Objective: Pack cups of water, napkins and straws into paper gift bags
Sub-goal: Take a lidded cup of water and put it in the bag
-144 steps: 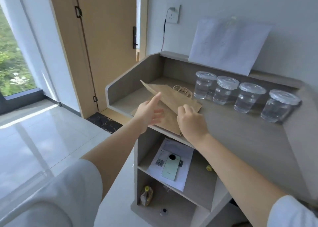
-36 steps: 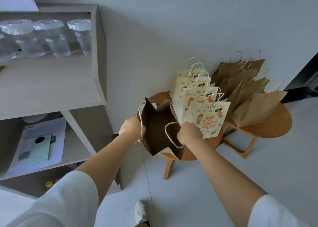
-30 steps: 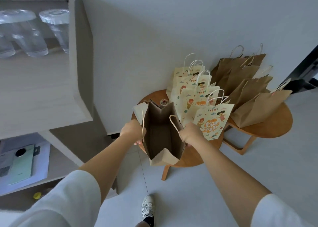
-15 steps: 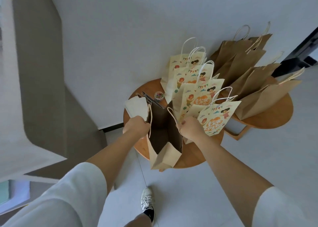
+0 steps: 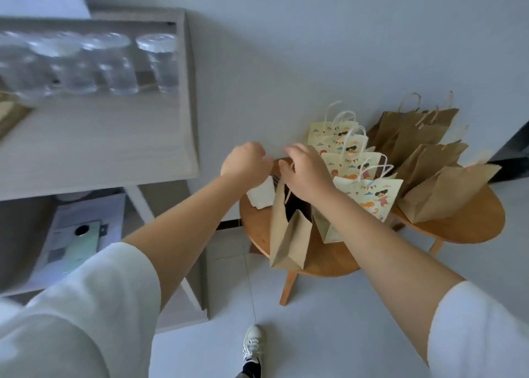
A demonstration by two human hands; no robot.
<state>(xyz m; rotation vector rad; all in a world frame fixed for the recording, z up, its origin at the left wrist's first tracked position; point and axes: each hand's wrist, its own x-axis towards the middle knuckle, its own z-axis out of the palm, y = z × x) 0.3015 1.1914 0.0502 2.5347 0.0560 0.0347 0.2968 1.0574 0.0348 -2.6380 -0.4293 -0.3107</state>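
- Two blurred hands, left hand point(image 5: 246, 163) and right hand point(image 5: 307, 173), curl at the open brown paper bag point(image 5: 289, 234) on the round wooden table point(image 5: 329, 259); their grips cannot be told.
- White napkin stack point(image 5: 262, 197) sits half hidden behind the left hand.

A plain pale grey wall point(image 5: 315, 48) meets a light tiled floor point(image 5: 329, 334). A grey wooden counter unit point(image 5: 100, 148) stands left of two round brown wooden tables point(image 5: 463, 228).

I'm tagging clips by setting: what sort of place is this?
Probably a small indoor reception or office corner: a grey counter holding lidded cups, two low round tables crowded with gift bags, and a tiled floor.
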